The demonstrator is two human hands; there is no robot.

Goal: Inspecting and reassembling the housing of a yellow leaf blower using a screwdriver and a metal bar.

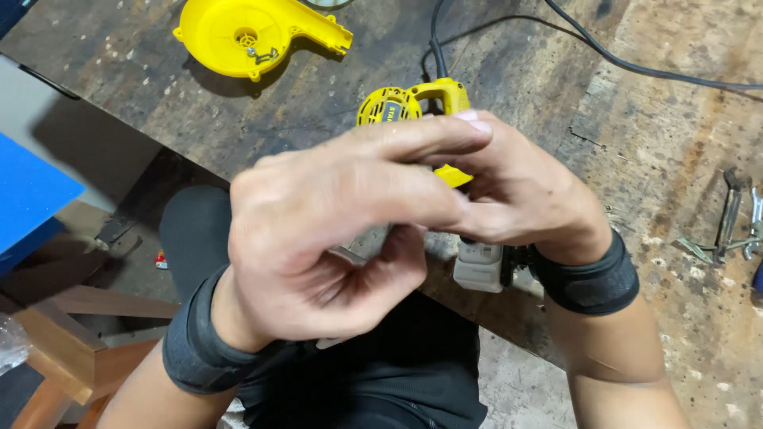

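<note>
Yellow blower body [413,103] sits at frame centre, gripped by the right hand [524,191]; the left hand [334,214] covers it, fingers half-curled, grasp unclear. Its yellow fan housing [246,36] lies detached, upper left, so it is still apart.

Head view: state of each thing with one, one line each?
yellow tool body: behind the hands, cord attached
left hand: in front of the right hand, grip hidden
right hand: curled near the tool body, grip hidden
yellow housing half: detached, lying open side up, apart on the workbench
wrenches: lying untouched at the right edge
</note>
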